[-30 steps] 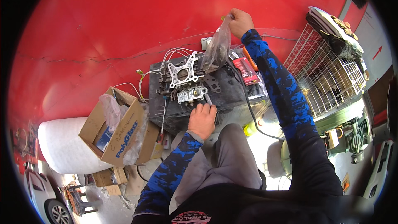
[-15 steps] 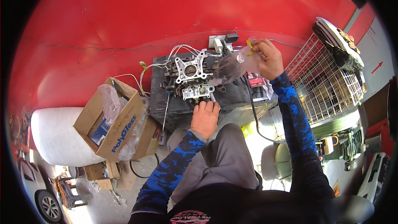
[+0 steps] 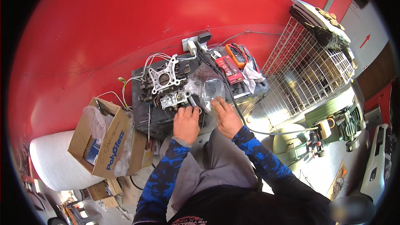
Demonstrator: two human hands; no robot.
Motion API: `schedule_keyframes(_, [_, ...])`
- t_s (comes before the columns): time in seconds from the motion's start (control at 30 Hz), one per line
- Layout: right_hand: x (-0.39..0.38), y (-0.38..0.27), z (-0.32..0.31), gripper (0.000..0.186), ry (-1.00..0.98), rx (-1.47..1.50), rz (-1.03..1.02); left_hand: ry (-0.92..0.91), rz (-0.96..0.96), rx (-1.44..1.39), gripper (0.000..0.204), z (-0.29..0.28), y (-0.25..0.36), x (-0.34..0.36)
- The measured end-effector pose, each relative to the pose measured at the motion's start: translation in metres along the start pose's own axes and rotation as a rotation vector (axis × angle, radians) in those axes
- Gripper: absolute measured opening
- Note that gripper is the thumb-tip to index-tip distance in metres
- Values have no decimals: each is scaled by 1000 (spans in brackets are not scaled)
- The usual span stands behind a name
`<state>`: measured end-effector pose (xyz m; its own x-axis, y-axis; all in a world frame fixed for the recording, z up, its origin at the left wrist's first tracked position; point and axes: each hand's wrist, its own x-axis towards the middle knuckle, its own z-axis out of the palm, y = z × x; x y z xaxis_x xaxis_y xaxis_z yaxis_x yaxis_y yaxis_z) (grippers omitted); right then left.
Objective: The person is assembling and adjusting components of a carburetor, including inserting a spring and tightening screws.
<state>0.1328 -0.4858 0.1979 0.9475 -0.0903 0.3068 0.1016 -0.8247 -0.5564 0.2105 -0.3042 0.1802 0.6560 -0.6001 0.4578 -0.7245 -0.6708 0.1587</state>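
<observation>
A carburetor (image 3: 166,84) with a bare silver top plate and dark metal parts lies on a dark box-like stand (image 3: 143,121). My left hand (image 3: 186,124) is at its near side, fingers curled against the lower silver section; the fingertips are partly hidden. A short silver cylinder (image 3: 192,101) juts out just above these fingers. To the right of the carburetor lies a crumpled clear plastic bag (image 3: 213,88). My right hand (image 3: 227,118) grips the bag's near edge with its fingertips.
Behind the bag lie a red package (image 3: 230,70), an orange multimeter (image 3: 236,56) and crumpled white paper (image 3: 252,75). A black cable (image 3: 234,104) passes by my right hand. Chargers (image 3: 196,43) fill a wall socket. A cardboard box (image 3: 121,146) stands left, a wire cage (image 3: 310,66) right, near a green machine (image 3: 337,118).
My right hand has come down and left from the raised bag, which now lies on the stand. My left hand stays at the carburetor's near side. The whole view has turned rightward.
</observation>
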Motion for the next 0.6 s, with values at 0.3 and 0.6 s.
schedule_keyframes(0.3, [66, 21, 15, 64, -13, -248, 11, 3, -17, -80, 35, -8, 12, 2])
schedule_keyframes(0.6, [62, -14, -69, 91, -432, -165, 6, 243, -121, -186, 33, -83, -22, -28])
